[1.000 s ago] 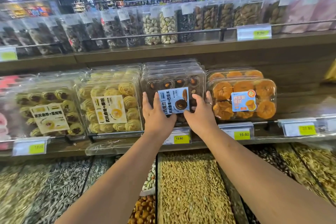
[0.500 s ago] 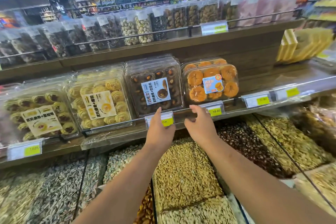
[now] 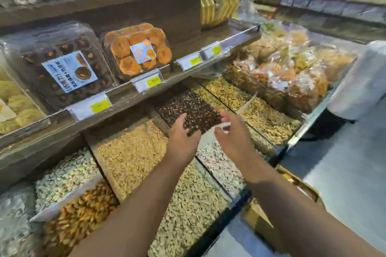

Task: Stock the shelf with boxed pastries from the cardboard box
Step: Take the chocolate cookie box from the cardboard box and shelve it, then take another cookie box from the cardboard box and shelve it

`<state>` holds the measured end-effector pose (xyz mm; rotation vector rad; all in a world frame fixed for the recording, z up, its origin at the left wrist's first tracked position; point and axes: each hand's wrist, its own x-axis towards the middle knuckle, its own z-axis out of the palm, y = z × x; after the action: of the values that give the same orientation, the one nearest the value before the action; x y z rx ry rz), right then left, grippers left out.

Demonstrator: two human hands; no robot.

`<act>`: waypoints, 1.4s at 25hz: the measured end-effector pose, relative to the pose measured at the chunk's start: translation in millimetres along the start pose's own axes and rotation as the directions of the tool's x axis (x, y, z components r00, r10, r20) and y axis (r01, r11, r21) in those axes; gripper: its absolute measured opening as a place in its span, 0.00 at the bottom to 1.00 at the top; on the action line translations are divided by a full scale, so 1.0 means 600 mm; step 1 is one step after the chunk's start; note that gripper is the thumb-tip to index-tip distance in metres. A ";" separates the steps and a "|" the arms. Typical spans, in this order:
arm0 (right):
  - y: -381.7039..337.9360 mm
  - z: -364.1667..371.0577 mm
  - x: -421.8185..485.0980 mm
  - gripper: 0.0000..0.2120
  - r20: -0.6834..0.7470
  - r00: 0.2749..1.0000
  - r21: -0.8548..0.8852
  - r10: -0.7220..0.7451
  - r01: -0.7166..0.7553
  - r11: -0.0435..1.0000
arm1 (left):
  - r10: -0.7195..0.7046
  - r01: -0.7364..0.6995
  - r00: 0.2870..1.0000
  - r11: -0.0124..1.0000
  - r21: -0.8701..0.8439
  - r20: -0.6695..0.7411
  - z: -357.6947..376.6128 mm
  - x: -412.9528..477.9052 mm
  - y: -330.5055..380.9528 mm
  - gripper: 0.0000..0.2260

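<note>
On the sloped shelf [image 3: 188, 69] a clear box of chocolate pastries [image 3: 60, 67] with a blue-and-white label leans at the left. A clear box of orange pastries [image 3: 136, 50] stands right of it, and a box of yellow pastries [image 3: 14, 102] shows at the far left edge. My left hand [image 3: 183, 133] and my right hand [image 3: 234, 131] hover empty over the bulk bins below the shelf, fingers relaxed. A corner of the cardboard box [image 3: 292, 194] shows on the floor at lower right, partly hidden behind my right arm.
Open bins of seeds and nuts [image 3: 133, 152] fill the counter under my arms. Bagged snacks [image 3: 292, 69] pile at the right end. A person in a white top [image 3: 363, 81] stands at the right edge. Yellow price tags [image 3: 147, 82] line the shelf rail. Grey aisle floor [image 3: 344, 162] lies right.
Both hands have let go of the chocolate pastry box and drawn back and down from the shelf. My view has swung right and down, bringing the aisle floor and the cardboard box in.
</note>
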<state>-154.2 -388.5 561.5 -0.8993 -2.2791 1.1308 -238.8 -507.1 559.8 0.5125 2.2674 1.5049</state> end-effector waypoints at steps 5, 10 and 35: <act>0.143 -0.113 -0.053 0.20 -0.117 0.973 -0.011 0.199 -0.202 0.979 | -0.022 0.010 0.978 0.998 0.055 0.207 0.156 -0.042 -0.003 0.25; 0.262 -0.214 -0.082 0.19 -0.211 0.913 0.056 0.349 -0.345 0.937 | -0.074 0.022 0.926 0.990 0.142 0.371 0.323 -0.080 0.032 0.24; 0.939 -0.447 0.023 0.17 -0.249 0.491 0.110 0.835 -0.842 0.528 | -0.358 0.040 0.637 0.900 0.434 0.683 1.092 0.025 -0.065 0.25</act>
<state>205.2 19.7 255.1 -2.1867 -1.5641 1.1952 66.9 5.4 285.7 0.7807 1.8201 0.5295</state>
